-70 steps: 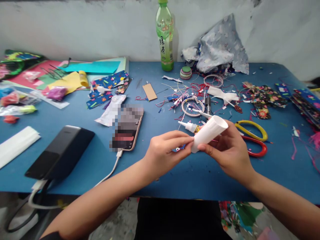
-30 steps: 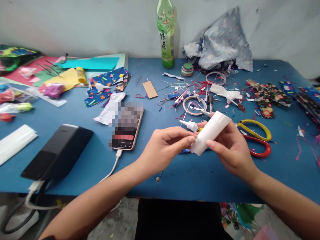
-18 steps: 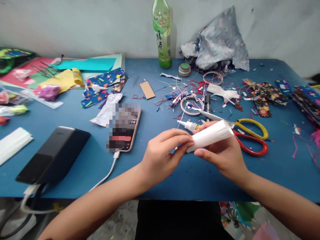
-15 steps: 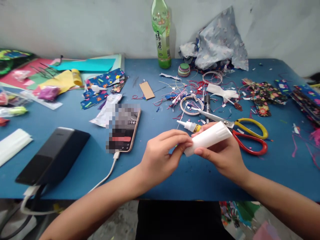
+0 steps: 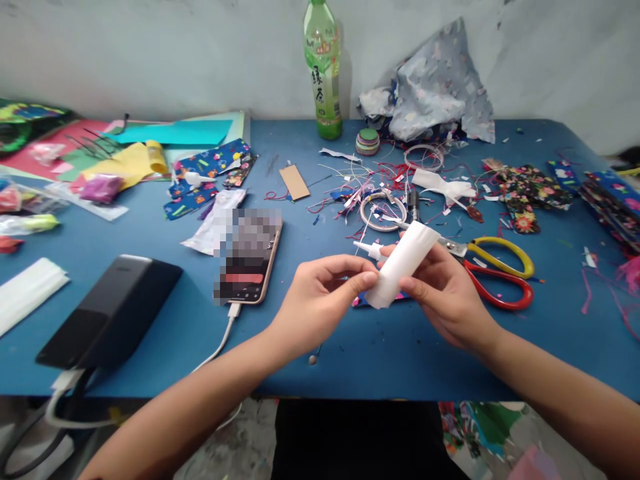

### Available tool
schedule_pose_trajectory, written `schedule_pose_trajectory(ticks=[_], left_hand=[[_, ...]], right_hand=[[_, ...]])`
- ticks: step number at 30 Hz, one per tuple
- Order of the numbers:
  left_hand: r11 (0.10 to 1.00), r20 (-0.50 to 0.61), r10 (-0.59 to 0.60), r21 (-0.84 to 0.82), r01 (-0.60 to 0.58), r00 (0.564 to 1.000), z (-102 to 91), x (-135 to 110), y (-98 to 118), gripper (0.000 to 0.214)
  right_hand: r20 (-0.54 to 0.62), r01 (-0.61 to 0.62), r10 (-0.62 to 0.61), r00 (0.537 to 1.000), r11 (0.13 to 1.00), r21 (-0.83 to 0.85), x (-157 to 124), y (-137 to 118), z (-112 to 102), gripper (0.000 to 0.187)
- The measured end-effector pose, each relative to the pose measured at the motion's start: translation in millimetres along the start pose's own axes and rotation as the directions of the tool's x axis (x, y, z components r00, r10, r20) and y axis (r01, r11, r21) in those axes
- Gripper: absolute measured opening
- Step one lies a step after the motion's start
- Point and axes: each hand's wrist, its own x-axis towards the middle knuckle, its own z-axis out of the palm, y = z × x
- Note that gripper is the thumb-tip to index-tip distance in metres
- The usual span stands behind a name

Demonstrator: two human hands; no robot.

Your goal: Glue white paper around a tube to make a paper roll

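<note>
- Power bank and phone lie on the blue tabletop
- Left hand: grip pinches the lower end of the white paper roll, held just above the tabletop
- Right hand: grip wraps the roll's middle, scissors just beside

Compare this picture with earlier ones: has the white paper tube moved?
Yes. The white paper tube has tilted steeper: its far end swung left, away from the scissors, toward the ring. The left hand and right hand hold its near end.
</note>
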Motion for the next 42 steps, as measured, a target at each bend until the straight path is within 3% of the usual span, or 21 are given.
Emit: schedule_pose_trajectory(ticks=[6, 11, 16, 26, 33, 39, 42], left_hand=[[0.987, 0.052, -0.075, -0.141, 0.081, 0.996, 0.0, 1.1, -2.9, 0.008], [0.945, 0.119, -0.130, -0.287, 0.160, 0.984, -1.2, 2.2, -2.4, 0.016], [0.921, 0.080, -0.107, -0.368, 0.129, 0.991, -5.7, 6.0, 2.7, 0.018], [0.985, 0.072, -0.032, -0.169, 0.043, 0.997, -5.1, 4.3, 1.0, 0.012], [0.999, 0.068, 0.035, -0.027, -0.033, 0.997, -3.7, 1.5, -0.5, 0.026], [0.939, 0.121, 0.215, 0.246, -0.239, 0.969, -7.1, -1.3, -1.3, 0.056], [0.901, 0.109, 0.313, 0.281, -0.331, 0.944, -8.2, -0.2, -0.8, 0.048]], right_hand=[[0.036, -0.025, 0.025, 0.999, 1.000, -0.009, 0.8, 0.2, -1.6, 0.040], [0.088, -0.098, 0.089, 0.992, 0.990, 0.102, 0.5, -2.1, -1.7, 0.046], [0.163, -0.194, 0.161, 0.973, 0.959, 0.208, -0.7, -7.3, 1.3, 0.046], [0.085, -0.146, 0.134, 0.987, 0.977, 0.158, -0.6, -10.2, 0.3, 0.045], [0.038, -0.090, 0.088, 0.995, 0.995, 0.043, -0.7, -8.9, 0.8, 0.051], [0.039, 0.009, -0.007, 0.999, 0.999, -0.039, -1.9, -5.3, -0.6, 0.051], [0.031, 0.067, -0.065, 0.997, 0.995, -0.070, -2.4, -4.8, -0.8, 0.052]])
